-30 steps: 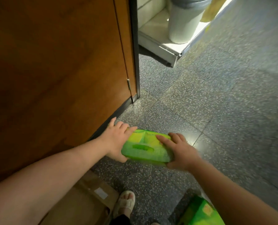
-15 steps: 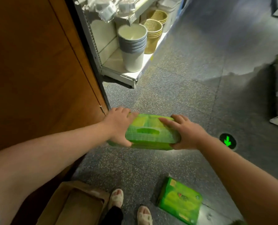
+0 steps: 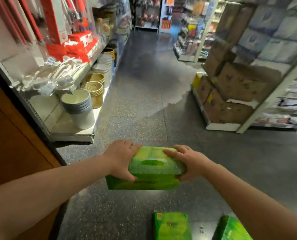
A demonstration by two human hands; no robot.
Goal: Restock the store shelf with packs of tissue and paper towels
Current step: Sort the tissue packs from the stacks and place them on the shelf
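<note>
At the near edge of the view, two green packs are seen lying on the speckled grey floor (image 3: pixel 144 108): one green pack (image 3: pixel 172 226) near the middle and a second green pack (image 3: pixel 232 229) just to its right, cut off by the frame. A brown wooden panel (image 3: pixel 14 153) fills the near left side.

Just beyond them, a green tissue pack (image 3: pixel 151 168) is held above the floor between both hands. The left hand (image 3: pixel 120 160) is curled round the pack's left end, thumb underneath and fingers over the top far edge. The right hand (image 3: pixel 187 163) grips the right end in the same manner, fingers laid across the top and thumb tucked below. A darker oval mark is visible on the pack's top face.

Farther on the left, a low shelf (image 3: pixel 71 134) carries a stack of pale buckets (image 3: pixel 78 108), with woven baskets (image 3: pixel 94 89) behind them and silvery wrapped goods (image 3: pixel 45 82) on the level above. Red packages (image 3: pixel 80 44) are stacked higher and farther along that side.

On the right, brown cardboard boxes (image 3: pixel 231 94) are piled on a low white base, beside a white shelving upright (image 3: pixel 272 94); pale wrapped packs (image 3: pixel 274 32) are stored above and behind it, too blurred to be read.

At the far end, the aisle is closed by racks of hanging goods (image 3: pixel 147 13), blurred. A lighter patch of reflected light lies across the middle of the floor.
</note>
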